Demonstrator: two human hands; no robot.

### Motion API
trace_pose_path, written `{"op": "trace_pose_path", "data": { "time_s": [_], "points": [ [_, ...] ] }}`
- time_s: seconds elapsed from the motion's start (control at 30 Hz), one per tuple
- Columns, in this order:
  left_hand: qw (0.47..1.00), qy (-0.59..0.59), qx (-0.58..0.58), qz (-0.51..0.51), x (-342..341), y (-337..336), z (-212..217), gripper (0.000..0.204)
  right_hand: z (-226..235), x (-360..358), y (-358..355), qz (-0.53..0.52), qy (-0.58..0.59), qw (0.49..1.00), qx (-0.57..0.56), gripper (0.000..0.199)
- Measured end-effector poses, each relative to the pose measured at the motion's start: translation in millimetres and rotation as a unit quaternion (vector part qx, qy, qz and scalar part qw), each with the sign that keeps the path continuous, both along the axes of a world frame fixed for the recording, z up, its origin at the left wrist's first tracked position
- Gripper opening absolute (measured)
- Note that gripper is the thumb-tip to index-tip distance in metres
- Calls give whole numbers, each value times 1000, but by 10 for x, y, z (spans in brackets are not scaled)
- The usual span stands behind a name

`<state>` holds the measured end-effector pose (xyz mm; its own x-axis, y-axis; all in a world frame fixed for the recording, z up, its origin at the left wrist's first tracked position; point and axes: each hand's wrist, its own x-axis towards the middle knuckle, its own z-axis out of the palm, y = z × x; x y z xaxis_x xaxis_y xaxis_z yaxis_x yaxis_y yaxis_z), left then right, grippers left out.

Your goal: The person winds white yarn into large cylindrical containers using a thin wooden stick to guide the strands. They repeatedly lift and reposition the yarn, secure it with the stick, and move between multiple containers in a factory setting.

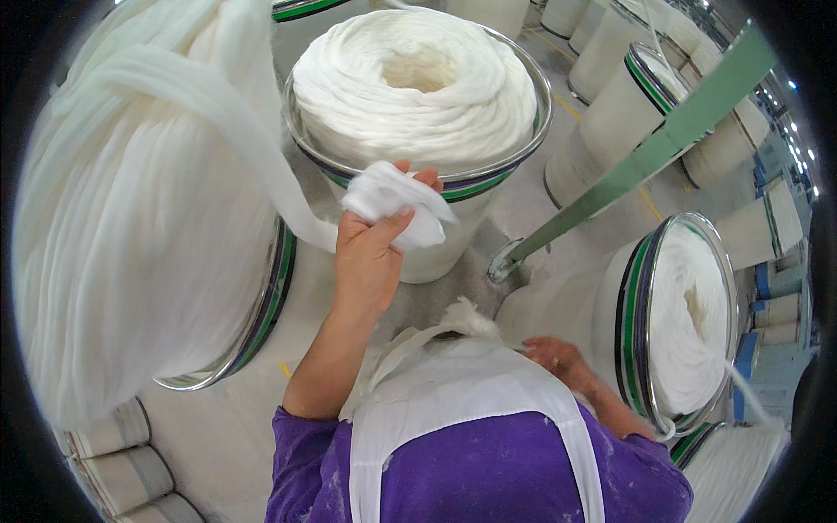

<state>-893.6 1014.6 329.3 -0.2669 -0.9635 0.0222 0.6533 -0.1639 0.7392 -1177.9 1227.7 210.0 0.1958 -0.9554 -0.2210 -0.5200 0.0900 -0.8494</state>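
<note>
Head view: left hand (370, 257) raised, fingers pinching a wad of white fibre (394, 202) at the end of the sliver band (218, 113), just over the rim of the middle can (418, 96), likely to keep the loose end off the floor. Right hand (558, 357) low by the apron (462, 392), fingers loosely curled, holding nothing visible. Pale concrete floor (514, 209), a mill hall crowded with cans.

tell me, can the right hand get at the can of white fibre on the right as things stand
Probably yes: the right hand is empty at the apron pocket, close beside that can, with nothing between them.
</note>
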Motion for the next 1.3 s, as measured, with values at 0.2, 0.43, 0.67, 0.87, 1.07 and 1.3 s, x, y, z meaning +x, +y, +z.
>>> {"op": "trace_pose_path", "data": {
  "time_s": [0.2, 0.43, 0.67, 0.87, 1.07, 1.3],
  "points": [
    [999, -10, -11, -49, -78, 20, 17, 50, 1154, 83, -1131, -80, -193, 958, -196, 41],
    [995, -80, 4, -58, -109, 112, -91, 34, 2083, 1163, -2060, 220, -179, 922, -261, 42],
    [989, -105, -21, -101, -75, 204, -28, 36, 1954, 1495, -2604, 176, -122, 952, -217, 43],
    [974, -216, -46, -46, -32, 219, -20, 42, 2204, 1280, -2629, 358, -98, 904, -213, 34],
    [976, -210, -58, -10, -69, 236, -62, 24, 2286, 1059, -2557, 292, -5, 922, -255, 19],
    [971, -191, -134, -60, -161, 264, -26, 20, 2272, 1078, -2470, 270, -9, 937, -219, 19]
  ]
}}
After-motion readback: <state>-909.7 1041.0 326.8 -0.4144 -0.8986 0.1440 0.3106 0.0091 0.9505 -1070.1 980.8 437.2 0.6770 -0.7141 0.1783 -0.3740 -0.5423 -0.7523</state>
